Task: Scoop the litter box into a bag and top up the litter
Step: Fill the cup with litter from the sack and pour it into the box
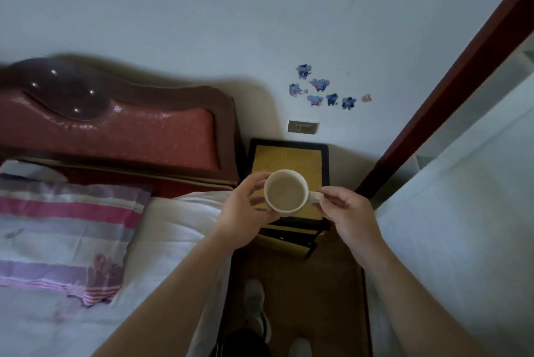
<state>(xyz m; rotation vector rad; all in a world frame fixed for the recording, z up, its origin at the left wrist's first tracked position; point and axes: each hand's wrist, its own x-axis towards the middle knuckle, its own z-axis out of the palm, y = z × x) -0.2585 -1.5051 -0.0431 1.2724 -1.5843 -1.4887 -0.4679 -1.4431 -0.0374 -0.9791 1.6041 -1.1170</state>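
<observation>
From the head camera, both hands are up in front of the body, clamped on one pale cup. The left hand curls its fingers round the cup's left side, and the right hand pinches the small handle on the cup's right side. The cup is upright with its mouth facing the camera, held in the air above the yellow-topped bedside cabinet. Its inside looks dull beige, and I cannot tell whether anything is in it. The cabinet stands against the wall, just beside a red padded headboard. To the left lies a bed with white sheets and a striped pink and purple pillow. On the wall above the cabinet are a small switch plate and a cluster of blue cartoon stickers. A dark red door frame slants up at the right, and a white shoe shows on the brown floor below
</observation>
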